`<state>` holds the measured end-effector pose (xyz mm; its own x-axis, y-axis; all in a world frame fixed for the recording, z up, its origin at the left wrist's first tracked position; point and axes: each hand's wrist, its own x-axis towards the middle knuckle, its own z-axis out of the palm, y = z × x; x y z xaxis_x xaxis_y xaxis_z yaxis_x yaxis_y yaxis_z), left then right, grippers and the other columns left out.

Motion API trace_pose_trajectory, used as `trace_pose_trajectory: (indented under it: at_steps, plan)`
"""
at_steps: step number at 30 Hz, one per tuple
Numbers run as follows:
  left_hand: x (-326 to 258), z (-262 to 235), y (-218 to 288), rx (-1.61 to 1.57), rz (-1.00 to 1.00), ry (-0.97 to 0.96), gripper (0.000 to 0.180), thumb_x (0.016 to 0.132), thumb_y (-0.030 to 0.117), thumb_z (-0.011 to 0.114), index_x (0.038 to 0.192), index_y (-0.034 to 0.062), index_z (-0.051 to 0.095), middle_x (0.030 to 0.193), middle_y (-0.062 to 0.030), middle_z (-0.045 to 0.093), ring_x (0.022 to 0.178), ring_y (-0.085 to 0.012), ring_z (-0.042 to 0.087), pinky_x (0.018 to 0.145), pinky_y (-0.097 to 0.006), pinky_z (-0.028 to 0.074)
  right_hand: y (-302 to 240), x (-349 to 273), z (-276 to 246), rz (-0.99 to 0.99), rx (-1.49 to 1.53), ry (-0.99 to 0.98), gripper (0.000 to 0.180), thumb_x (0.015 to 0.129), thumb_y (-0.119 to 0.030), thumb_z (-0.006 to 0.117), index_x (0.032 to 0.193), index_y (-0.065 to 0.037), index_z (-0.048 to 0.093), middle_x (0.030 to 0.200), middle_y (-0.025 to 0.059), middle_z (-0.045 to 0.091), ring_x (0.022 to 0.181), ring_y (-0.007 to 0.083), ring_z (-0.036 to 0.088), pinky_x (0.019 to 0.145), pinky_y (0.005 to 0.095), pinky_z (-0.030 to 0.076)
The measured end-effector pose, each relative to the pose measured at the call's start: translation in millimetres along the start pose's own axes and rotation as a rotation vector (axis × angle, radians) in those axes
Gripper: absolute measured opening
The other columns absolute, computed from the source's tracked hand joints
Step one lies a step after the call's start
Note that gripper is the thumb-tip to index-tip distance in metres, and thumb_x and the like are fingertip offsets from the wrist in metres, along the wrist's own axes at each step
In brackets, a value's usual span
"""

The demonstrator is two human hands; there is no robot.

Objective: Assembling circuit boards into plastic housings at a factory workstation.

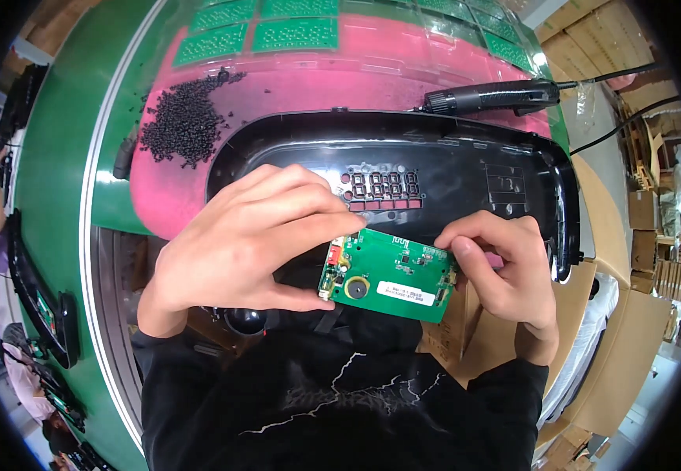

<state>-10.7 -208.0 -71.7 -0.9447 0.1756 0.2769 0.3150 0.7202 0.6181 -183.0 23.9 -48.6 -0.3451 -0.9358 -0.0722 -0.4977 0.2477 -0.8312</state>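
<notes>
A green circuit board is held between my two hands, tilted above the near edge of a black plastic housing. My left hand pinches the board's left end, by a red-and-white connector and a round buzzer. At the upper right corner, my right hand grips the board between thumb and fingers. The housing lies inner side up and has a digit-shaped cutout in its middle. My left wrist and fingers cover part of the housing's left side.
A pile of small black screws lies on the pink mat. Behind the housing rests a black electric screwdriver with a cable. Clear trays of green boards stand at the back. An open cardboard box is at right; co-workers sit far left.
</notes>
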Motion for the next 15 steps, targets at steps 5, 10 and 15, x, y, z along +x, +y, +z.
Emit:
trace_pose_trajectory:
  at_steps: [5,10,15]
  plan:
    - [2.8,-3.7,-15.4,-0.071,0.003,0.031,0.068,0.051,0.023,0.089,0.112,0.0008,0.066,0.098,-0.0086,0.062,0.093,-0.028,0.059,0.079,-0.038,0.049,14.4,0.8,-8.4,-0.035,0.103,-0.104,0.034,0.078,-0.011,0.077,0.106,-0.001,0.062,0.081,0.0084,0.067,0.068,0.0157,0.066,0.064,0.0274,0.053]
    - [10.3,-3.1,-25.7,-0.105,-0.1,0.06,0.066,0.053,0.021,0.089,0.112,0.0012,0.066,0.101,-0.0101,0.066,0.093,-0.0276,0.062,0.082,-0.037,0.051,24.5,15.2,-11.8,-0.076,-0.001,-0.06,0.057,0.067,-0.022,0.087,0.113,-0.002,0.059,0.105,0.0106,0.064,0.084,0.0196,0.064,0.074,0.0294,0.053]
    - [20.6,2.4,-37.7,-0.004,-0.232,0.013,0.064,0.058,0.02,0.086,0.114,0.0006,0.063,0.105,-0.0119,0.063,0.098,-0.0305,0.062,0.086,-0.038,0.051,44.7,36.7,-10.7,-0.197,-0.201,0.073,0.059,0.065,-0.022,0.086,0.114,-0.001,0.06,0.113,0.0128,0.063,0.1,0.0298,0.061,0.09,0.0357,0.049]
